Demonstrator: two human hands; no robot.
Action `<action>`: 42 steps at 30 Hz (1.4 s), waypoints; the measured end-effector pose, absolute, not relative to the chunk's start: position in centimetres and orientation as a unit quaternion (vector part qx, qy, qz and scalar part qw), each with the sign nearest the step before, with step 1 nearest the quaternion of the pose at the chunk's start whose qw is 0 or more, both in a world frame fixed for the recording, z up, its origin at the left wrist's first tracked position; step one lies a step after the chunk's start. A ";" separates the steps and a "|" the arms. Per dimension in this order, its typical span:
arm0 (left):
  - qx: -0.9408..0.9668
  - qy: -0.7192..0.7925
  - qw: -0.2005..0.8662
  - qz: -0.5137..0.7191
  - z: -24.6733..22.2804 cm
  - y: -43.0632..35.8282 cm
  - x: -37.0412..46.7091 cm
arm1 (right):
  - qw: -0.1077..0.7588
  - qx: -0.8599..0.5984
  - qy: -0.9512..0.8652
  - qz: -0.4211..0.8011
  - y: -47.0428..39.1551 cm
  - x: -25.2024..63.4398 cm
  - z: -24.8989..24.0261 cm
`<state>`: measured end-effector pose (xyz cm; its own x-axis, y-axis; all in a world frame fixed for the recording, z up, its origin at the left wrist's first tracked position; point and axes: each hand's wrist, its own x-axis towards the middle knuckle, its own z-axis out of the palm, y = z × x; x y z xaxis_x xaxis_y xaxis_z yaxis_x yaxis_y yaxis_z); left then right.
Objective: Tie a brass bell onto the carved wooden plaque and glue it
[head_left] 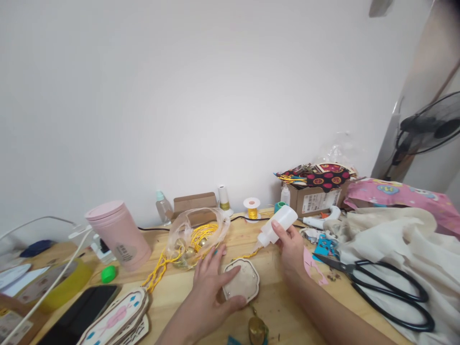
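My right hand (290,244) is closed around a white plastic squeeze bottle (278,224), tilted with its narrow nozzle down to the left. Just below the nozzle lies a pale, scallop-edged wooden piece (241,281) with small dots along its raised rim. Across its left side rests my left hand (210,282), fingers spread, thumb and index finger touching the piece. A yellow cord (251,254) runs by its upper edge. Below it hangs or lies a brass-coloured bell (257,329), partly cut off by the frame. Whether glue has come out is too small to tell.
Left are a pink tumbler (120,235), a phone (81,314), stacked decorated wooden pieces (117,316) and yellow tape (59,287). Behind are a clear bag of cords and bells (199,235) and thread spools (252,210). Right are black-handled scissors (391,287), cloth (384,230) and a full cardboard box (312,196).
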<state>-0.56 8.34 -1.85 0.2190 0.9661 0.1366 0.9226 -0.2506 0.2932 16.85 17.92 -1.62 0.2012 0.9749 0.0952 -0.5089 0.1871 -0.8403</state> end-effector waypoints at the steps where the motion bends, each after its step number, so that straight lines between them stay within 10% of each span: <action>1: 0.777 0.609 0.074 0.142 -1.9 8.3 -0.6 | 0.694 -0.347 -0.337 0.533 17.9 16.9 -1.6; 28: 0.775 0.614 0.067 0.135 -2.0 8.3 -0.4 | 0.693 -0.346 -0.330 0.539 17.9 16.8 -1.6; 42: 0.694 0.610 0.039 0.380 -0.5 8.4 -0.9 | 0.677 -0.287 -0.300 0.607 17.7 16.6 -1.4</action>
<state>-0.87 8.40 -0.50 -0.0333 0.8769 0.4795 0.8175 -0.2521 0.5178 16.62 17.72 -1.43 0.0827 0.9949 0.0571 -0.6502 0.0973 -0.7535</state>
